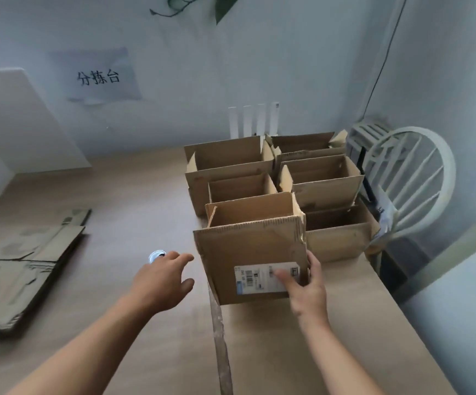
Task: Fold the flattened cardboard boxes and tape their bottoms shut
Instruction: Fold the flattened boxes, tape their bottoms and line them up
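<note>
on the near right of the pale wooden counter (134, 195) stands an upright brown cardboard box (248, 246), open at the top, with a white printed label (255, 279) on its near face. the right hand (306, 289) holds this box at its near right corner: the thumb lies across the label and the fingers (315, 262) reach round the right edge. the left hand (160, 280) hovers just left of the box, apart from it, its fingers spread and relaxed, gripping nothing. just beyond the left hand and partly hidden by it, a small white and blue tape roll (155, 255) lies on the counter. behind the held box a cluster of folded brown cardboard boxes (322, 189) stands with tops open, packed side by side towards the far wall. on the left of the counter, well apart from the held box, lies a stack of flattened brown cardboard boxes (17, 269). a white slatted chair (410, 178) stands at the right, beside the far boxes. on the far wall hangs a paper sign (100, 76) with dark characters, and four white upright antennas (252, 121) rise behind the cluster.
</note>
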Demonstrator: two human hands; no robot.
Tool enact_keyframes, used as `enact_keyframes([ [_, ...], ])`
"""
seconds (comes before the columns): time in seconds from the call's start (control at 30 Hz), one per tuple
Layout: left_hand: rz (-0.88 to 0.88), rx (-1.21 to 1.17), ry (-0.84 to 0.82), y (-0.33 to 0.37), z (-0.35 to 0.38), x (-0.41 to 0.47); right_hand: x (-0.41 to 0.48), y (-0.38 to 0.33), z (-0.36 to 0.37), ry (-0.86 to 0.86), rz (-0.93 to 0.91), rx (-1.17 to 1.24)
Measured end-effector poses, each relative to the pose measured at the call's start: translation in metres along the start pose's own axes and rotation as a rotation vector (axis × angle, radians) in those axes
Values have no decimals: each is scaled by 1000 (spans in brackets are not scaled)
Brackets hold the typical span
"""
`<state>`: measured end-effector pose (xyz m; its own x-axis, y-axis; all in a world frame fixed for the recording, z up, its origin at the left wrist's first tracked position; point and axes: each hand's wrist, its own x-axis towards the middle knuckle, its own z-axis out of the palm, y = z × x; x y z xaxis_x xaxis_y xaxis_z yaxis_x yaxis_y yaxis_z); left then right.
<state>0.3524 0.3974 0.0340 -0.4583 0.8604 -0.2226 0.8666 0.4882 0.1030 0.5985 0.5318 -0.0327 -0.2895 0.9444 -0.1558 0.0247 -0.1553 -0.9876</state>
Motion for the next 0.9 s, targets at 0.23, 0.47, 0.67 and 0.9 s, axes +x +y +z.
enact_keyframes([
  [0.23,-127,-122,-19,-11,21,15,61,32,22,-61,-27,-60],
  [0.47,-113,-288,-20,7,39,19,95,56,20,-23,8,-145],
  [0.67,-119,-355,4,19,42,18,97,60,24,50,127,-241],
  [0.9,-164,-372,34,24,40,-7,88,51,16,2,236,-306],
])
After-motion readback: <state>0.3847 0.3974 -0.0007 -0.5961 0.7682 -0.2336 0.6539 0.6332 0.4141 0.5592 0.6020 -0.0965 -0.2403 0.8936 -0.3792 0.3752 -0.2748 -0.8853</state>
